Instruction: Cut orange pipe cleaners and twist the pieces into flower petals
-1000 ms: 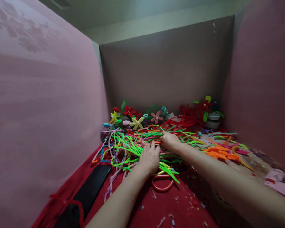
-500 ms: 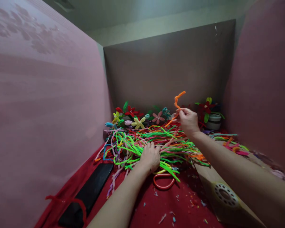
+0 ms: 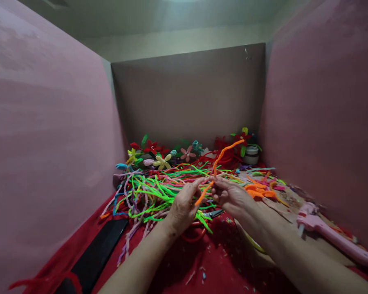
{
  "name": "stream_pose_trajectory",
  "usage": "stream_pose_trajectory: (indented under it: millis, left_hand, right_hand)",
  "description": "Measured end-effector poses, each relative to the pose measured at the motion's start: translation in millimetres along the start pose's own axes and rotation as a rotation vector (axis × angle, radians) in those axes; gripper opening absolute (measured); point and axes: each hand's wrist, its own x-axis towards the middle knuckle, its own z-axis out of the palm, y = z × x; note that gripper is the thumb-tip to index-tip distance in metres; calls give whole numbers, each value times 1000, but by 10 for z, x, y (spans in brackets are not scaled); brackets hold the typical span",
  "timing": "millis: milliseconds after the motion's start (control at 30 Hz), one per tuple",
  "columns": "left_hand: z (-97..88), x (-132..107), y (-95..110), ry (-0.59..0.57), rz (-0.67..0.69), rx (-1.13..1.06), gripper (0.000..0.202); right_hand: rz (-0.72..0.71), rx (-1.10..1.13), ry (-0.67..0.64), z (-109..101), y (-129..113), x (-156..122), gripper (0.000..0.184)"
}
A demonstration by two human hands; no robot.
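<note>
An orange pipe cleaner [image 3: 223,155], long and gently bent, slants up to the right between my hands. My left hand [image 3: 185,204] pinches its lower part, with the short end pointing down past my fingers. Beside it, the fingertips of my right hand [image 3: 230,198] are closed on the same stem, a little higher up. Just below and behind both hands spreads a tangled heap of pipe cleaners [image 3: 153,188] in green, pink, lilac and other colours. Scissors [image 3: 214,213] lie under the hands, blades partly showing, with a red handle loop beneath my left wrist.
Pipe-cleaner flowers [image 3: 162,162] line the back, near a white pot [image 3: 250,156]. Orange looped pieces [image 3: 259,190] lie on cardboard at right, beside a pink glue gun [image 3: 325,230]. A flat black slab [image 3: 95,253] rests on the red cloth [image 3: 174,269]. Pink panels stand either side.
My left hand has left the heap and taken hold of the orange pipe cleaner. My right hand has come down to meet it. The stem looks straighter, and the view has turned right.
</note>
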Motion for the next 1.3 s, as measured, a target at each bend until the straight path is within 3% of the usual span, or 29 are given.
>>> stream_pose_trajectory:
  millis: [100, 167, 433, 500, 667, 800, 867, 967, 1067, 1167, 1300]
  left_hand:
    - [73, -14, 88, -3, 10, -156, 25]
    - [99, -23, 122, -6, -55, -259, 19]
    - [57, 40, 302, -250, -429, -613, 28]
    - [70, 57, 309, -206, -529, -706, 27]
    - [98, 65, 184, 38, -673, -969, 24]
    - [123, 57, 106, -32, -724, -1018, 27]
    - [140, 64, 106, 3, -715, -1012, 28]
    - [130, 101, 136, 172, -688, -1141, 27]
    - [60, 145, 157, 313, -704, -1435, 24]
    - [-7, 154, 153, 285, -709, -1588, 22]
    - [-16, 131, 170, 172, -676, -1536, 29]
  right_hand:
    - [56, 56, -21, -70, 157, 4, 6]
    - [91, 72, -36, -92, 211, 10, 10]
    - [-123, 134, -49, -189, -28, 33, 12]
    - [-153, 175, -47, -196, -79, 21, 13]
    - [-199, 220, -98, -143, -79, -39, 33]
    - [-224, 157, -136, -128, -111, -78, 15]
    - [-232, 129, -99, -151, -140, -70, 6]
    - [-159, 134, -71, -198, -137, -32, 11]
    - [-30, 169, -63, -220, -53, -2, 11]
    - [70, 213, -53, -224, 16, 2, 14]
    - [22, 253, -6, -265, -48, 4, 22]
